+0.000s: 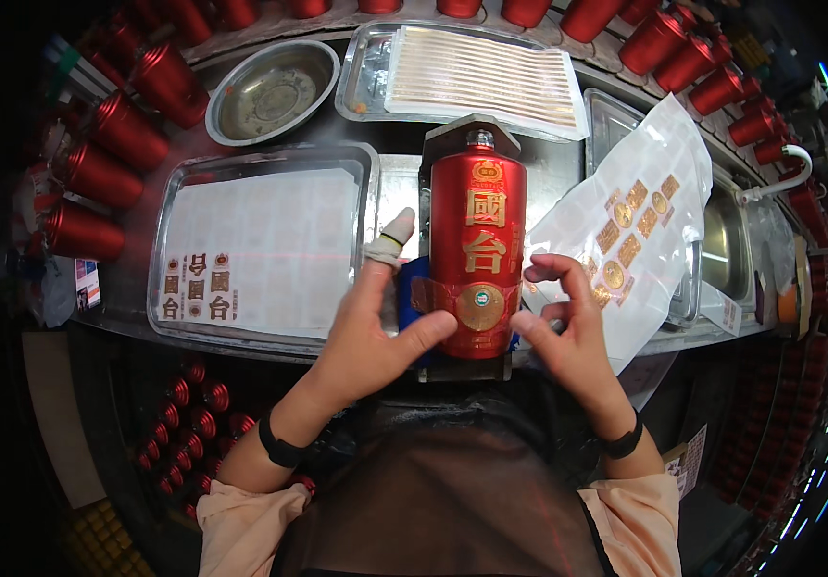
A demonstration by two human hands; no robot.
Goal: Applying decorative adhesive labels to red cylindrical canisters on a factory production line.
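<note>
Left thumb pressed against the lower front of the red bottle (476,255), just beside its round gold label (480,307); index finger, capped in a white finger cot (392,236), raised and spread away from the glass. Left hand (376,332) open, then, steadying by thumb rather than gripping. Right hand (568,332) loosely curled just beside the bottle's right flank, fingertips pinched near a gold sticker; impossible to tell whether one is actually held. Bottle lying neck-away in a dark cradle jig (462,144) at the bench centre. Likely trouble: a sticker laid crooked or creased if the thumb slips on the glossy surface, or the bottle rolling in the jig under uneven pressure. Beyond, a steel tray (174,192) with a mostly used label sheet on the left, a clear sheet of gold stickers (630,226) on the right, a round metal bowl (275,91), a striped sheet in another tray (366,67). Rows of red bottles (97,173) ringing the steel bench, more below.
</note>
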